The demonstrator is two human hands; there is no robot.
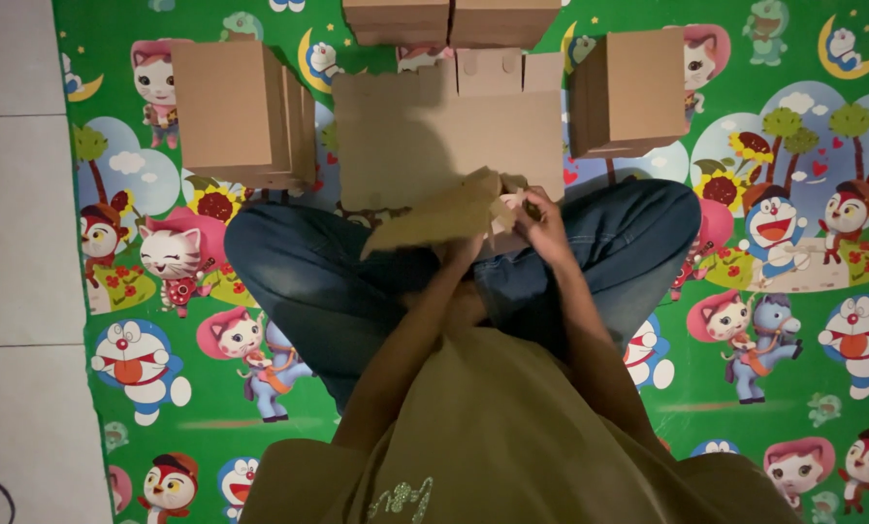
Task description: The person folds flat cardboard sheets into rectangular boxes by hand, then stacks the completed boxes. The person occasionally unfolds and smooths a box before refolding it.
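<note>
Shirt (512, 437): olive, nearest the lens, filling the bottom of the view.
Legs (328, 281): crossed, in dark jeans, on a green cartoon mat (793, 388).
Right hand (543, 225): curled narrow, fingertips pinching a small flap at the right edge of a cardboard piece (434, 215).
Left hand (466, 250): mostly hidden under the piece; seems to grip from below, exact closure impossible to tell.
Cardboard piece: held above the lap, tilted, partly folded, over the near edge of a flat sheet (425, 136).
Flat sheet: lying on the mat just past the knees, tabs along its far edge.
Boxes: folded ones stacked at left (236, 112), one at right (633, 92), two at the top edge (449, 19).
Risk, tearing: thin flap pinched hard, likely to rip or crease off-line if bent against the score.
Risk, slipping: piece held in mid-air with little support, could twist out of the grip.
Risk, light: dim scene and own shadow over the work, easy to misjudge a slot.
</note>
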